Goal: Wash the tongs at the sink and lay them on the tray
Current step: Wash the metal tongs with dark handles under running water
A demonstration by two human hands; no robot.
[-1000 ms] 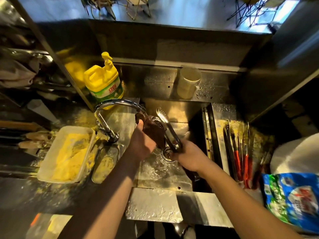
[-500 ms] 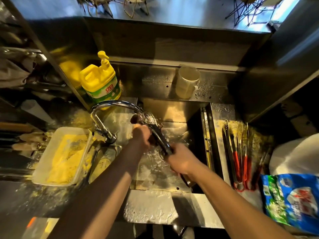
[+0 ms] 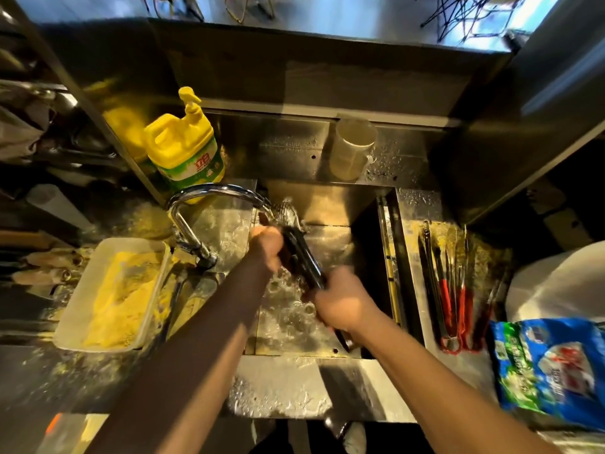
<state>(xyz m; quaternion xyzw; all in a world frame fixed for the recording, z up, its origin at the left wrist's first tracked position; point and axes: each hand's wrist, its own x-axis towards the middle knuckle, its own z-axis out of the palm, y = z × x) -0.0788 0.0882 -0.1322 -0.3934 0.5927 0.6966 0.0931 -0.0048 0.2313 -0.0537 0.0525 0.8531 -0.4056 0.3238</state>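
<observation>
1. State: your right hand (image 3: 340,306) is clamped on the handle end of the tongs (image 3: 302,257). Your left hand (image 3: 266,245) is curled round them nearer the tips, apparently with something dark in it; blur, can't tell what. The tongs sit tilted over the sink (image 3: 327,208), tips up under the stream from the faucet (image 3: 209,194).
2. Risk, slip: wet metal, and soapy if you used detergent. If either grip eases mid-scrub, the tongs drop into the basin, probably onto the drain.
3. Risk, splash: water is hitting the tips and spraying. The white tub of yellow crumb (image 3: 111,293) sits just left of the faucet base; a steeper tong angle would likely throw water into it.
4. Risk, pinch: the jaws look squeezed together under your hands. Releasing the left hand first could let them spring open against your fingers.
5. Risk, transfer: the tray (image 3: 412,224) on the right already holds several red-handled tongs (image 3: 455,290) lying lengthwise, and its surface looks dusted yellow. Laying the clean pair on that patch could dirty it again.
6. Risk, crowding: the blue-and-green bag (image 3: 550,365) lies just beside the near end of the tray. A careless swing could knock it.
7. Writing: the yellow pump bottle (image 3: 183,149) behind the faucet has a green-and-white label with the red characters 立白. The bag has print on it, too blurred to read. The clear measuring cup (image 3: 352,147) on the back ledge shows no markings I can read.
</observation>
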